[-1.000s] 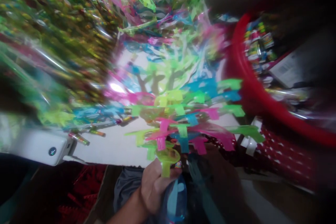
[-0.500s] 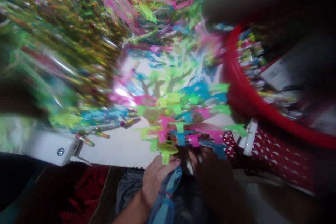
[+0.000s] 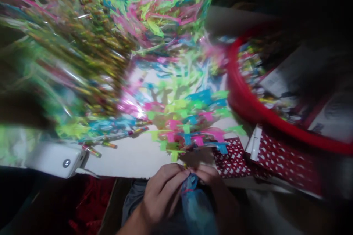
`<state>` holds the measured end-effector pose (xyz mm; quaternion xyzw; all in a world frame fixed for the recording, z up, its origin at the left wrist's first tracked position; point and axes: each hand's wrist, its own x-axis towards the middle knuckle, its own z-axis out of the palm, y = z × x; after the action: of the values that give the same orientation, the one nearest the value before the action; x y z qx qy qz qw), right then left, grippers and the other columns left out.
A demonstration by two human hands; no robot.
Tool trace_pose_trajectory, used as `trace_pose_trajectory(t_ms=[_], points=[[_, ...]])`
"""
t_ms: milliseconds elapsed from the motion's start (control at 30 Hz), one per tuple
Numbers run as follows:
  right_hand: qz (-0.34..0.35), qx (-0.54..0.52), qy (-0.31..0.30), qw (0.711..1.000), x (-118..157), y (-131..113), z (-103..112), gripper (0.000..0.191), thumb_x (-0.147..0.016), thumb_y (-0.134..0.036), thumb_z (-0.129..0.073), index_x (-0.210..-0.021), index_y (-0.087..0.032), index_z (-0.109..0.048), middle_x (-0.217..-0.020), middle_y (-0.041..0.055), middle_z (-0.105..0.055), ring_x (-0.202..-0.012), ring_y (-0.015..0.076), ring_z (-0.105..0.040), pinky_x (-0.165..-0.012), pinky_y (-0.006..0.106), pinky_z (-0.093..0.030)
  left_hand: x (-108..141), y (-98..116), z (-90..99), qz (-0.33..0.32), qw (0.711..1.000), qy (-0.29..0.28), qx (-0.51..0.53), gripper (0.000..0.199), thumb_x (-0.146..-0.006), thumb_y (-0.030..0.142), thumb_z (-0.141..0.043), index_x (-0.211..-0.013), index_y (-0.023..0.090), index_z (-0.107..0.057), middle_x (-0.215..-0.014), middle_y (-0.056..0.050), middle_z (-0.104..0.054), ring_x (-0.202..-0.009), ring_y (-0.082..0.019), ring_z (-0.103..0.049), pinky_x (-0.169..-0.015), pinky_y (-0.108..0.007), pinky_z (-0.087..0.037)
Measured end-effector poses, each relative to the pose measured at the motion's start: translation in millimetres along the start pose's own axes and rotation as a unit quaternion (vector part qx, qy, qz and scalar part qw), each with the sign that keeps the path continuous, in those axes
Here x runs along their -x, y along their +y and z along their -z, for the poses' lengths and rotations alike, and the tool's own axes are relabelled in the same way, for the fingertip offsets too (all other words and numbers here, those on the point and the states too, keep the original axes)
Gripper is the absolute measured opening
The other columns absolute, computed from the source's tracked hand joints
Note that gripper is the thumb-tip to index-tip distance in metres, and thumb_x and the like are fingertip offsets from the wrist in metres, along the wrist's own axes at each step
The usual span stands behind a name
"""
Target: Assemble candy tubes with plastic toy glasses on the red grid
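Note:
My left hand is closed at the table's front edge, its thumb and fingertips pinching the top of a blue see-through plastic piece. A thin red band circles this piece near its top, and it hangs down over my lap. My right hand meets the left at the fingertips, closed and in shadow; what it pinches is hard to see. A tiny yellow bit shows at the fingertips. Just beyond lie pink, green, yellow and blue plastic pieces in overlapping rows.
Gold-wrapped sticks are heaped at left, with a bright plastic pile behind. A white power bank with a cable and several small colourful tubes lie at left. A red tub and a red patterned packet are at right.
My right hand has drawn back from beside the plastic rows to meet my left hand. The blue piece has swung to the right, its top now between the fingertips. The view has shifted slightly.

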<state>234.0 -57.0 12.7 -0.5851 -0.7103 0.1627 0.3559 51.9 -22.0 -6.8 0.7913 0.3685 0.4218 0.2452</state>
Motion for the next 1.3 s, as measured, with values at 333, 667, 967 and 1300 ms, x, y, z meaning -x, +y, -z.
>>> trace_pose_trajectory(t_ms=[333,667,967,1300], points=[[-0.012,0.041,0.073,0.996,7.2,11.3,-21.9,0.019,-0.102,-0.019,-0.052,-0.111,-0.022,-0.069,-0.099,0.0074,-0.078,-0.091,0.0225,-0.078,-0.079,0.032,-0.065,-12.9,7.6,7.7,0.0,1.0,-0.011,-0.009,0.028,-0.101,0.008,-0.056,-0.126,0.011,-0.067,-0.11,-0.013,-0.074,-0.107,-0.017,-0.072,-0.097,-0.021,-0.059],[-0.061,0.122,0.049,0.989,-1.6,10.5,-13.6,0.017,-0.097,-0.017,-0.057,-0.104,-0.021,-0.072,-0.107,0.0113,-0.075,-0.099,0.0238,-0.073,-0.078,0.028,-0.063,-6.8,-5.6,-8.6,0.267,0.952,0.149,0.025,0.032,-0.093,0.019,-0.072,-0.122,0.023,-0.061,-0.11,-0.004,-0.068,-0.102,-0.017,-0.072,-0.089,-0.023,-0.061],[-0.007,0.174,0.098,0.98,-15.4,6.4,-23.0,0.013,-0.095,-0.024,-0.054,-0.087,-0.022,-0.064,-0.085,0.0109,-0.071,-0.084,0.0265,-0.071,-0.067,0.034,-0.06,-8.1,-5.4,-15.0,0.263,0.955,0.139,0.018,0.026,-0.094,0.02,-0.072,-0.118,0.024,-0.063,-0.106,-0.003,-0.069,-0.098,-0.016,-0.071,-0.085,-0.026,-0.06],[-0.08,0.138,0.109,0.981,-36.4,-6.3,-34.1,0.013,-0.099,-0.027,-0.055,-0.09,-0.02,-0.06,-0.068,0.002,-0.065,-0.053,0.0177,-0.061,-0.055,0.029,-0.053,-3.1,-7.1,-22.4,0.296,0.944,0.147,0.004,0.017,-0.095,0.023,-0.071,-0.109,0.023,-0.062,-0.102,-0.003,-0.063,-0.098,-0.018,-0.064,-0.081,-0.027,-0.053]])
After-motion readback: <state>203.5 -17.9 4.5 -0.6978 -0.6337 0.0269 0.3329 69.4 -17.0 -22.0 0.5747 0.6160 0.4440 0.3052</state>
